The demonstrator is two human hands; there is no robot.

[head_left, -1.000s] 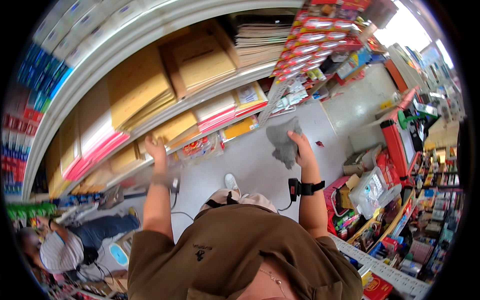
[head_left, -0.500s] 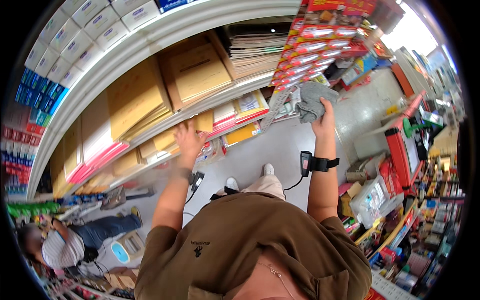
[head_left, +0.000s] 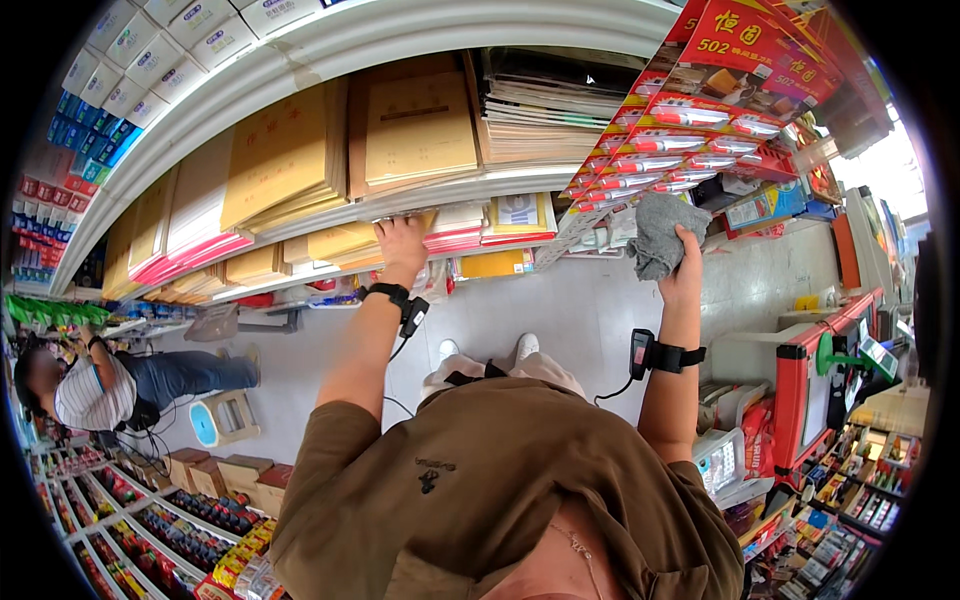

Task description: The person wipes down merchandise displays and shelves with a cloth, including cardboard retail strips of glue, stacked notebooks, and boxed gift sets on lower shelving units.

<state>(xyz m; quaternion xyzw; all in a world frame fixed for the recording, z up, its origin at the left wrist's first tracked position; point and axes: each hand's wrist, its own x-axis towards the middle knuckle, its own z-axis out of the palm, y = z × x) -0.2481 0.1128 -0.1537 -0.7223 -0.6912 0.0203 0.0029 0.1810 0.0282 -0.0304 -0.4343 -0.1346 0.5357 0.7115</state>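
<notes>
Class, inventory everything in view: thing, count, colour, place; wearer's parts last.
Cloth: one, grey, in right hand
Shelves: several, white, top
Paper stacks: several, tan or red-edged white, on shelves
Small boxes: many, white, top left
Carded packs: many, red and white, top right
Stool: one, white with blue top, left
Second person: one, striped top, left
Mixed goods: many, multicoloured, lower left and right
Wrist devices: two, black, left and right
Shirt: one, brown, bottom centre
Shoes: two, white, centre
Left hand: one, bare, at lower stacks
Right hand: one, bare, right
</notes>
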